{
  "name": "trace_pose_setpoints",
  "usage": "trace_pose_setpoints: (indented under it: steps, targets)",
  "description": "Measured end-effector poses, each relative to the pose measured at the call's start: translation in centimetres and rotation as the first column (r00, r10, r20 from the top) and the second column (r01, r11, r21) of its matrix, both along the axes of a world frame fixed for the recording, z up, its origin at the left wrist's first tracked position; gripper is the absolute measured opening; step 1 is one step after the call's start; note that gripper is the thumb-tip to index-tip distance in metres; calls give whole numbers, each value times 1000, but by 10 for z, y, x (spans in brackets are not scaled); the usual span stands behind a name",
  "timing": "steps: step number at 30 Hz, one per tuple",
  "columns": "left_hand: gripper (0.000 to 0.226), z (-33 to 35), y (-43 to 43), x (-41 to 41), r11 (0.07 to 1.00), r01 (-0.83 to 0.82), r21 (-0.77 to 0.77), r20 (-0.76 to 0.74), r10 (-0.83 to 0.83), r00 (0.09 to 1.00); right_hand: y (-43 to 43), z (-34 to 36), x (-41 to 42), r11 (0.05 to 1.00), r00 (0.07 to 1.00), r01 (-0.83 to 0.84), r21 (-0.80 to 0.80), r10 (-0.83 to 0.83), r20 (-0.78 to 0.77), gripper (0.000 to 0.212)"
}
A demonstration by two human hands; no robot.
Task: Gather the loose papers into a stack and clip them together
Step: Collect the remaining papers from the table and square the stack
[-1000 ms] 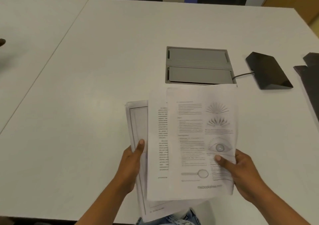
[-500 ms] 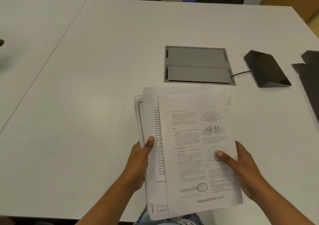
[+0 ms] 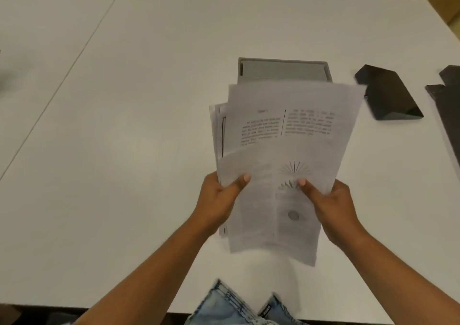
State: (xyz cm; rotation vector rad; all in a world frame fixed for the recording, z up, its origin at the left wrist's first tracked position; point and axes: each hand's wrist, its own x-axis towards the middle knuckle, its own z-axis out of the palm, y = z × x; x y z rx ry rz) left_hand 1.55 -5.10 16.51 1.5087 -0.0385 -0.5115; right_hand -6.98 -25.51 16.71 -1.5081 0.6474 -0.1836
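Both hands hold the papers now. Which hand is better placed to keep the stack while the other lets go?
Probably the left hand: it grips the papers at the side where the uneven sheet edges meet. The right hand holds the other side.

Both forearms bare, no sleeves, no watch or rings visible. Left hand (image 3: 219,200) and right hand (image 3: 333,205): thumbnails short, pale. Below the near edge of the surface (image 3: 124,150), light-wash blue jeans (image 3: 224,307) with stitched seams, a small dark tag with white lettering, too small to read.
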Motion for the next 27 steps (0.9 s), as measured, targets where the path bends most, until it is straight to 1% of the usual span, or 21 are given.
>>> trace_pose_setpoints:
  steps: [4, 5, 7, 8, 9, 11, 13, 16, 17, 19, 20, 22, 24, 25, 27]
  targets:
    - [23, 0, -14, 17, 999, -9, -44, 176, 16, 984, -8, 8, 22, 998, 988, -11, -54, 19, 151, 22]
    - [26, 0, -16, 20, 1000, 0, -28, 226, 6, 974, -9, 9, 26, 997, 979, -24, -72, 38, 199, 25]
    - [36, 1, -18, 25, 1000, 5, 11, 310, -9, 951, -12, 8, 31, 995, 960, -40, -88, 63, 274, 39]
    - [38, 0, -17, 27, 1000, -10, 24, 343, 1, 939, -14, 7, 33, 996, 955, -38, -84, 61, 290, 42]
    - [40, -1, -16, 28, 999, -30, 30, 376, 16, 926, -15, 5, 34, 996, 957, -38, -75, 58, 285, 40]
    - [40, 1, -13, 29, 997, -63, 38, 429, 41, 903, -16, -1, 32, 997, 968, -49, -67, 64, 245, 32]
    - [36, 2, -10, 29, 996, -81, 22, 431, 64, 900, -16, -5, 29, 996, 975, -63, -68, 76, 211, 30]
    - [26, 6, -8, 30, 994, -105, 0, 386, 97, 917, -16, -6, 28, 995, 978, -71, -75, 84, 192, 29]
    - [29, 8, -8, 31, 994, -107, -13, 377, 104, 920, -16, -7, 28, 994, 978, -74, -77, 88, 190, 28]
    - [49, 8, -10, 31, 993, -105, -61, 374, 121, 919, -16, -9, 29, 993, 977, -91, -81, 105, 184, 28]
    - [52, 8, -11, 31, 991, -108, -81, 376, 130, 917, -16, -10, 29, 991, 977, -101, -86, 115, 178, 29]
    - [43, 9, -12, 32, 989, -107, -97, 371, 136, 919, -16, -12, 31, 988, 976, -120, -98, 136, 171, 31]
    - [39, 8, -13, 35, 990, -83, -111, 369, 119, 922, -17, -17, 33, 983, 975, -137, -120, 155, 162, 34]
    - [42, 8, -11, 36, 992, -73, -105, 370, 107, 923, -18, -20, 34, 982, 975, -141, -128, 160, 152, 35]
    - [59, 9, -7, 40, 997, -56, -62, 369, 75, 926, -20, -25, 38, 979, 976, -152, -132, 170, 137, 35]
